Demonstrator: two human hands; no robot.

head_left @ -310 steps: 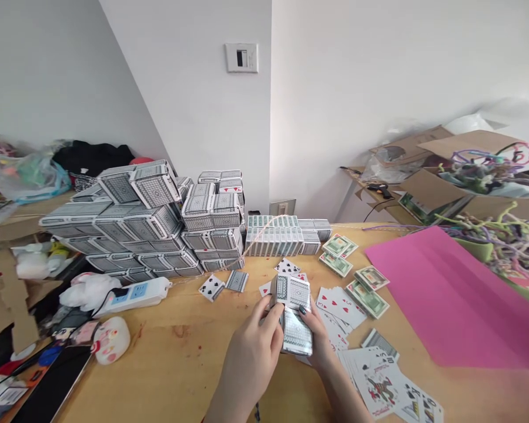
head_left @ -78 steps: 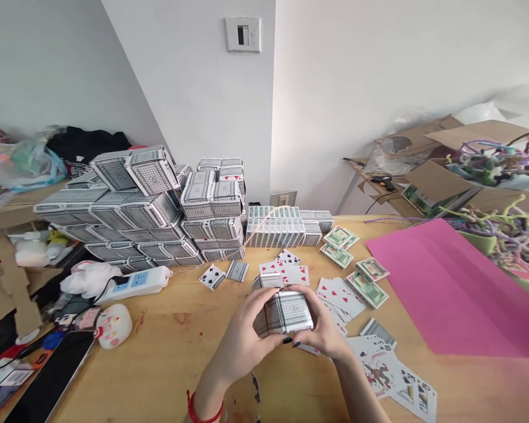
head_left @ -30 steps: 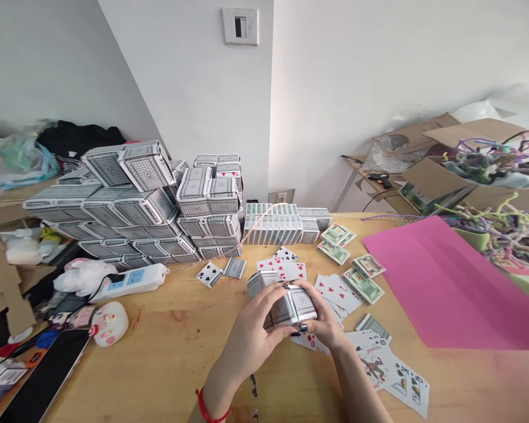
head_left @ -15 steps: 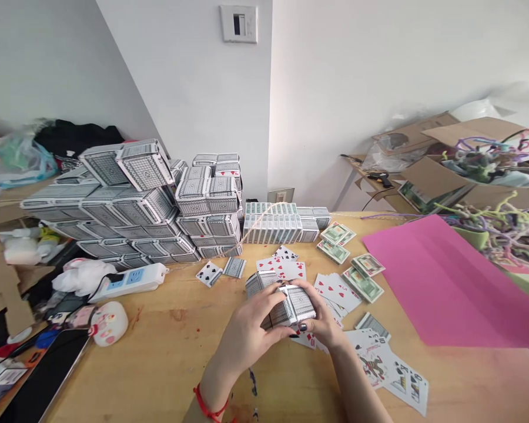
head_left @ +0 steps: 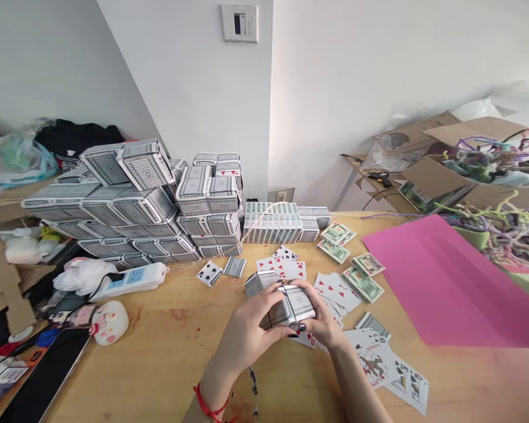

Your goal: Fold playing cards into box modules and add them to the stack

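Left hand [head_left: 250, 325] and right hand [head_left: 327, 329] have shifted since earlier, their grip spread broadly, clasping a card-patterned block [head_left: 300, 301].

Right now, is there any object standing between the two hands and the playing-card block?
Nothing visible: the left hand and right hand both touch the playing-card block directly. Loose heart cards lie beyond it, on the table.

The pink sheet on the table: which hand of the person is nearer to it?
The right hand: it grips the card block on the side toward the pink sheet. The left hand is farther off, left of the right hand.
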